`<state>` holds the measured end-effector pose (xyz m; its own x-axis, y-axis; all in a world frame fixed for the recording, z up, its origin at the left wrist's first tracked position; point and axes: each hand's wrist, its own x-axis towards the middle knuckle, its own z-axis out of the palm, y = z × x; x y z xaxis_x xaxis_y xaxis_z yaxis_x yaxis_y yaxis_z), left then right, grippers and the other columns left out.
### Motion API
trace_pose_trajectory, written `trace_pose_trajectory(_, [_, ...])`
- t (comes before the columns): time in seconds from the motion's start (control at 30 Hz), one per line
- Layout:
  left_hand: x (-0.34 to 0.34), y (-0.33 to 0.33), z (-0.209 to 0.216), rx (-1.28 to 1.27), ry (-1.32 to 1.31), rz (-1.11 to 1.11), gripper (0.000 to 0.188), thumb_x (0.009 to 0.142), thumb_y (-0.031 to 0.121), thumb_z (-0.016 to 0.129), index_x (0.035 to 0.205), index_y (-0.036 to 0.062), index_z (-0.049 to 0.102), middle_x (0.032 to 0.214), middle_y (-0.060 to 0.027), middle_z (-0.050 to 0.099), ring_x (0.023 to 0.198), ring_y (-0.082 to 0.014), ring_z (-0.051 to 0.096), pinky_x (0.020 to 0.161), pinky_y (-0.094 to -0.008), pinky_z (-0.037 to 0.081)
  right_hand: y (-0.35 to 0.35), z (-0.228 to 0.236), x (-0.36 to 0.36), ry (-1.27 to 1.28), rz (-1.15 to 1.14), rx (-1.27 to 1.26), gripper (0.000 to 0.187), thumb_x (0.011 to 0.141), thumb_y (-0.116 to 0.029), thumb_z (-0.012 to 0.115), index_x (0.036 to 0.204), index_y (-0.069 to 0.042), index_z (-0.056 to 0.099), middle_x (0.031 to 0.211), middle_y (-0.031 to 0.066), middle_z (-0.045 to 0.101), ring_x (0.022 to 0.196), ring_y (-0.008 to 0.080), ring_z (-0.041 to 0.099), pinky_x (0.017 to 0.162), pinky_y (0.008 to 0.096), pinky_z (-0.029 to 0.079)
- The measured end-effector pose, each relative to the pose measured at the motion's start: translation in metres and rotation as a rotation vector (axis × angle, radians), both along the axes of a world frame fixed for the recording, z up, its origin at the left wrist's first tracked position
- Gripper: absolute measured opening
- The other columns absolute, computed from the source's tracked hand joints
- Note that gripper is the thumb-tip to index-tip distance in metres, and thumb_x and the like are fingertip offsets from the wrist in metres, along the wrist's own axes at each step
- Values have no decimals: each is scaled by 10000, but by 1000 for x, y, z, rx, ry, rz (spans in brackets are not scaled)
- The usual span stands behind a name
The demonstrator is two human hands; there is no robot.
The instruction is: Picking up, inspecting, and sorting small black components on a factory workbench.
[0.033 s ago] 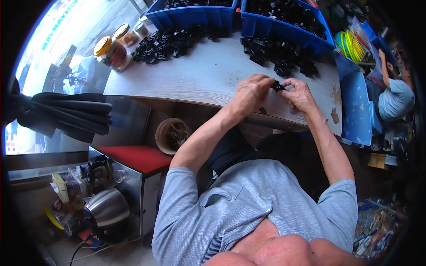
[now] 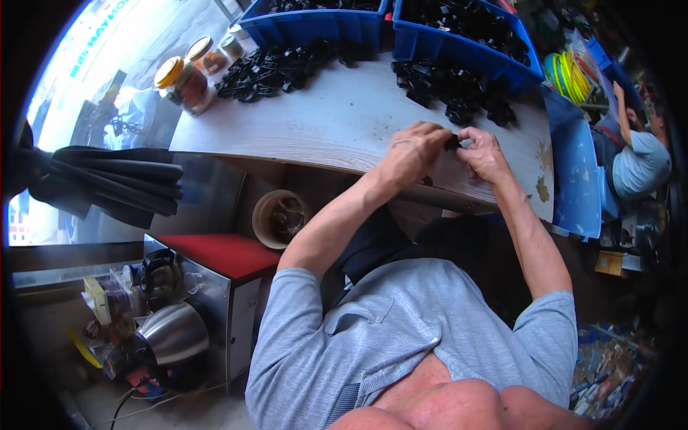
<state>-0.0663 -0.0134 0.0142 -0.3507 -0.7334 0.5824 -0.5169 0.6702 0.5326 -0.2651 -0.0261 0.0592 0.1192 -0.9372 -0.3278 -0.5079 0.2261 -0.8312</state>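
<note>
Both my hands meet over the near edge of a pale wooden table (image 2: 322, 122). My left hand (image 2: 412, 149) and my right hand (image 2: 486, 152) pinch one small black plastic part (image 2: 452, 142) between their fingertips. A loose pile of similar black parts (image 2: 459, 93) lies just beyond my hands, and a second pile (image 2: 279, 68) spreads to the far left. Behind the piles stand two blue bins (image 2: 466, 44), (image 2: 322, 25) filled with more black parts.
Several lidded jars (image 2: 183, 79) stand at the table's left corner. A folded black umbrella (image 2: 115, 183) lies to the left; a round tub (image 2: 279, 215), a red-topped cabinet (image 2: 215, 254) and a steel kettle (image 2: 172, 333) sit below. Another person (image 2: 638, 161) sits at the right beside a blue panel (image 2: 577, 179).
</note>
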Motion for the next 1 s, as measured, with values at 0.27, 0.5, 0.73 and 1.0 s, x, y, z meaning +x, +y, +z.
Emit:
trace_pose_trajectory(0.27, [-7, -9, -5, -20, -279, -75, 443, 868, 27, 677, 1308, 77, 675, 1265, -139, 678, 1154, -322, 655, 1004, -420, 515, 0, -8, 0, -8, 35, -56, 261, 827, -33, 673, 1088, -45, 678, 570, 19, 550, 410, 113, 493, 380, 283, 380])
trace_pose_trajectory(0.5, [-1, 8, -7, -42, -313, 5, 515, 881, 47, 660, 1391, 96, 611, 1370, -103, 628, 1258, -324, 596, 1077, -460, 448, 0, -4, 5, 17, 54, -66, 292, 830, -42, 686, 1122, -42, 681, 566, 3, 540, 404, 104, 482, 373, 273, 377])
trace_pose_trajectory(0.73, [5, 8, -13, -114, -263, 61, 420, 862, 60, 656, 1280, 86, 634, 1296, -139, 643, 1232, -336, 586, 1041, -466, 467, 1, -14, -3, 5, 54, -72, 270, 850, -88, 721, 1112, -41, 676, 562, -4, 526, 405, 97, 470, 371, 262, 375])
trace_pose_trajectory(1.0, [169, -50, -14, -262, -331, 930, 376, 820, 103, 686, 1195, 118, 701, 1192, -139, 687, 1077, -361, 622, 938, -450, 508, 6, -7, -34, -256, -223, -41, 416, 832, -183, 796, 1154, -4, 604, 541, -8, 468, 423, 114, 515, 435, 295, 528])
